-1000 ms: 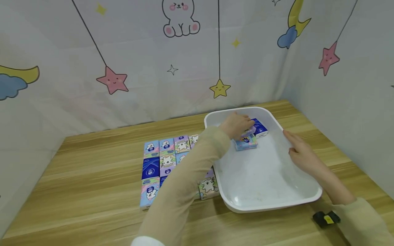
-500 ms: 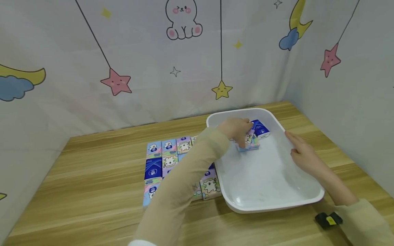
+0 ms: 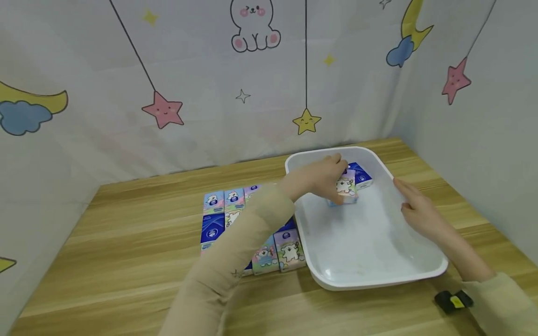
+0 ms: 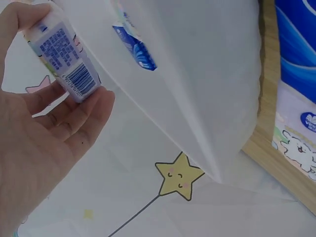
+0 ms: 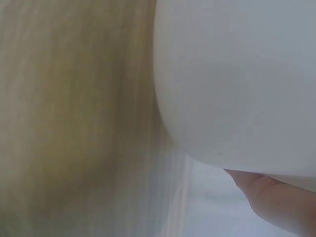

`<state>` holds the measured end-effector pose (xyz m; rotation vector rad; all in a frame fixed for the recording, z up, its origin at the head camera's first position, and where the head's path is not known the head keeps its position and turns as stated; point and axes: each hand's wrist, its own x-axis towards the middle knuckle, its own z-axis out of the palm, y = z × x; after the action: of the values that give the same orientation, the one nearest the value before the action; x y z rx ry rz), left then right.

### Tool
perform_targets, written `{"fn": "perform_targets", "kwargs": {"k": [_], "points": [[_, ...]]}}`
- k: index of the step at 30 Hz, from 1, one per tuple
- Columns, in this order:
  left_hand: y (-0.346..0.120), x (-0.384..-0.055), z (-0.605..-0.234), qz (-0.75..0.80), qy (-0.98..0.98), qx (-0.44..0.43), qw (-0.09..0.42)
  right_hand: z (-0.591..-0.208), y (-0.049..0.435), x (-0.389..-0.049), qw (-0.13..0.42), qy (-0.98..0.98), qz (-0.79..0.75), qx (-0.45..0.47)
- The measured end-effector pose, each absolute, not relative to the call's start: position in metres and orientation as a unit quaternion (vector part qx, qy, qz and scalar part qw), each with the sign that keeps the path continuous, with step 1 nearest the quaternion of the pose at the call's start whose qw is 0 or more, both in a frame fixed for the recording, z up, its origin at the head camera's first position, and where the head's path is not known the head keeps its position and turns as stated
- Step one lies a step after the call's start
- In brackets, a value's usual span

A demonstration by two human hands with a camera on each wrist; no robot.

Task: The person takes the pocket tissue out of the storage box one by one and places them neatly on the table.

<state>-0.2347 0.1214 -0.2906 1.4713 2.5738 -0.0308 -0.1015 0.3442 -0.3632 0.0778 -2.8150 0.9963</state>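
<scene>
My left hand (image 3: 325, 177) reaches into the white plastic tub (image 3: 370, 247) and holds a lilac tissue pack (image 3: 346, 183) with a white cartoon animal on it. In the left wrist view the fingers and thumb pinch this pack by its ends, with its barcode side (image 4: 81, 79) showing. Just under it in the head view, the edge of another pastel tissue pack (image 3: 350, 200) shows. A dark blue tissue pack (image 3: 362, 176) lies beside them at the tub's far end. My right hand (image 3: 422, 212) grips the tub's right rim, thumb on the inner side.
Left of the tub, several blue and pastel tissue packs (image 3: 213, 227) lie in close rows on the wooden table (image 3: 117, 261), partly hidden by my left sleeve. A printed curtain (image 3: 201, 56) stands behind the table. A black strap (image 3: 454, 302) is near my right sleeve.
The lilac pack in my left hand has turned so that its printed face shows, over the pastel pack. My right hand stays on the rim; the head view has shifted slightly.
</scene>
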Motion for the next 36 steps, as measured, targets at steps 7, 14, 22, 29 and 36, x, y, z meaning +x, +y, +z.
{"fn": "perform_targets", "kwargs": {"k": [7, 14, 22, 29, 36], "points": [[0.097, -0.214, -0.276, 0.015, 0.862, 0.502, 0.061, -0.362, 0.345, -0.101, 0.068, -0.941, 0.332, 0.017], [0.07, -0.191, -0.275, 0.038, 0.865, 0.5, 0.016, -0.364, 0.343, -0.101, 0.056, -0.94, 0.337, 0.009], [0.031, -0.163, -0.279, 0.132, 0.876, 0.463, 0.024, -0.363, 0.343, -0.103, 0.065, -0.939, 0.336, 0.019], [0.001, -0.134, -0.287, 0.187, 0.887, 0.42, 0.038, -0.362, 0.346, -0.103, 0.072, -0.939, 0.335, 0.023], [-0.025, -0.112, -0.294, 0.179, 0.9, 0.397, 0.018, -0.362, 0.347, -0.103, 0.055, -0.94, 0.337, 0.011]]}}
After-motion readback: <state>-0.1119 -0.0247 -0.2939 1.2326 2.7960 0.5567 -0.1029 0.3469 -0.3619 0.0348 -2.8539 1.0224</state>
